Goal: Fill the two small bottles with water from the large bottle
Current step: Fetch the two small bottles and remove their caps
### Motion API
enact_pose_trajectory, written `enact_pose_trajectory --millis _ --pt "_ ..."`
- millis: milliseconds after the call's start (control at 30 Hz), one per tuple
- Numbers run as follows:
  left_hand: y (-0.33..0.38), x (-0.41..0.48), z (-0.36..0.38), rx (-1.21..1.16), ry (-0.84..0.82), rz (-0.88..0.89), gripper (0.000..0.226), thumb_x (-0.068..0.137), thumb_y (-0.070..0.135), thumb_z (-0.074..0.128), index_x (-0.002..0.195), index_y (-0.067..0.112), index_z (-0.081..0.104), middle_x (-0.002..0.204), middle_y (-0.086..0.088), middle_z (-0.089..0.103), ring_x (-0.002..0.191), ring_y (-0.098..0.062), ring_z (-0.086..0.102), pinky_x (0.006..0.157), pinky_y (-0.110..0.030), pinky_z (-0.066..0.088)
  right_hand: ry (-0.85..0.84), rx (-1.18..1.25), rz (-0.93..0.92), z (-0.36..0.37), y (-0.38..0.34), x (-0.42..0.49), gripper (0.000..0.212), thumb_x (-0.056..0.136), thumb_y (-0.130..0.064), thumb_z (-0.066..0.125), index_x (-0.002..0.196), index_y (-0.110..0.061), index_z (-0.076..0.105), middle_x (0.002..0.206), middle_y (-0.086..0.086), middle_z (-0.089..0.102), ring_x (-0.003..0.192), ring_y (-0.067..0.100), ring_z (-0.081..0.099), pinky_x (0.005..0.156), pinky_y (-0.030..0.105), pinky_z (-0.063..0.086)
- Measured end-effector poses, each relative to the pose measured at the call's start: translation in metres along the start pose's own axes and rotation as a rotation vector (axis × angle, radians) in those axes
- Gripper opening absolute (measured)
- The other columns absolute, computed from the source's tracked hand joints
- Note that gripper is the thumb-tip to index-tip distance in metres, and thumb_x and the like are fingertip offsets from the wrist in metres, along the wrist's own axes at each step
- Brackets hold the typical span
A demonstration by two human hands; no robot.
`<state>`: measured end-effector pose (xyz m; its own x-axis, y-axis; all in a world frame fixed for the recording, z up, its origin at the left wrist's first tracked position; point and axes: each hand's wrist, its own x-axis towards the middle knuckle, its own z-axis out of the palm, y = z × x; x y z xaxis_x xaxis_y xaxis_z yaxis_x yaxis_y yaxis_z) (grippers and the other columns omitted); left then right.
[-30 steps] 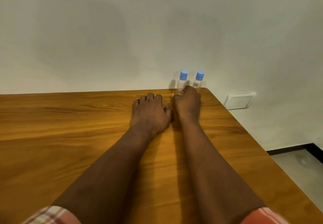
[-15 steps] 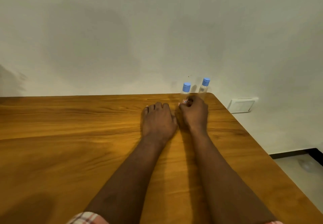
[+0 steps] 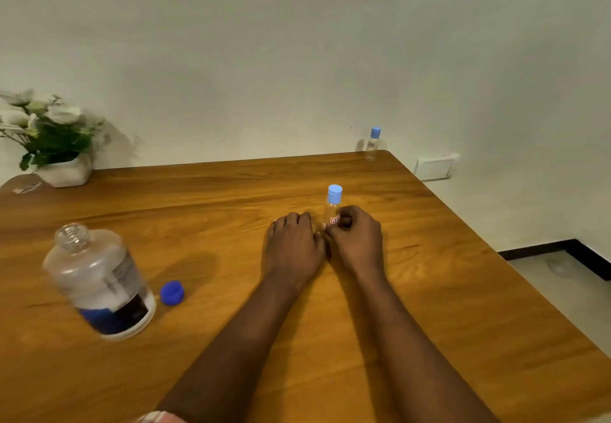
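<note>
My right hand (image 3: pixel 355 239) grips a small clear bottle (image 3: pixel 333 204) with a light blue cap, upright near the middle of the wooden table (image 3: pixel 231 198). My left hand (image 3: pixel 292 246) lies palm down on the table just left of it, fingers loosely together, holding nothing. The second small bottle (image 3: pixel 372 143) stands alone at the far right corner by the wall. The large clear bottle (image 3: pixel 97 279) with a blue and black label stands uncapped at the left, blurred. Its dark blue cap (image 3: pixel 172 292) lies beside it on the table.
A white pot of white flowers (image 3: pixel 49 140) sits at the far left corner against the wall. A small flat object (image 3: pixel 26 188) lies near it. The table's right edge drops to a tiled floor (image 3: pixel 562 284). A wall socket (image 3: pixel 434 167) is right of the table.
My right hand has drawn one small bottle away from the far corner toward the table's middle, leaving the other behind. The view has swung left, revealing the large bottle, cap and flowers.
</note>
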<state>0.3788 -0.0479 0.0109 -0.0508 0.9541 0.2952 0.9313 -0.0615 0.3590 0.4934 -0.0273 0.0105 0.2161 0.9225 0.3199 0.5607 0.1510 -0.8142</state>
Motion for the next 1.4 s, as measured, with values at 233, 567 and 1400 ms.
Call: enact_pose_trajectory --millis 233,567,1400 --pt "-0.018 -0.080 -0.030 -0.033 0.014 0.033 0.049 0.093 0.040 0.049 0.134 0.014 0.048 0.131 -0.007 0.055 0.121 -0.026 0.047 0.102 -0.037 0.035 -0.047 0.023 -0.025 -0.014 -0.019 -0.075 0.029 0.070 -0.019 0.081 0.096 -0.012 0.070 0.087 0.003 0.073 0.081 0.016 0.068 0.074 0.034 0.054" --pt "-0.037 -0.121 -0.053 -0.200 -0.007 0.009 0.057 0.088 0.041 0.062 0.138 0.015 0.048 0.134 -0.005 0.055 0.125 -0.024 0.047 0.108 -0.040 0.035 -0.139 0.022 -0.097 -0.023 -0.031 -0.117 0.033 0.070 -0.022 0.083 0.100 -0.013 0.069 0.088 -0.002 0.073 0.081 0.008 0.067 0.069 0.022 0.050" --pt "-0.040 -0.118 -0.060 -0.497 0.184 -0.014 0.044 0.076 0.010 0.078 0.118 0.020 0.068 0.103 0.006 0.061 0.090 -0.009 0.058 0.079 -0.019 0.041 -0.302 0.413 0.136 -0.045 -0.034 -0.105 0.034 0.094 -0.038 0.059 0.080 -0.009 0.070 0.057 0.002 0.062 0.044 0.012 0.053 0.039 0.025 0.043"
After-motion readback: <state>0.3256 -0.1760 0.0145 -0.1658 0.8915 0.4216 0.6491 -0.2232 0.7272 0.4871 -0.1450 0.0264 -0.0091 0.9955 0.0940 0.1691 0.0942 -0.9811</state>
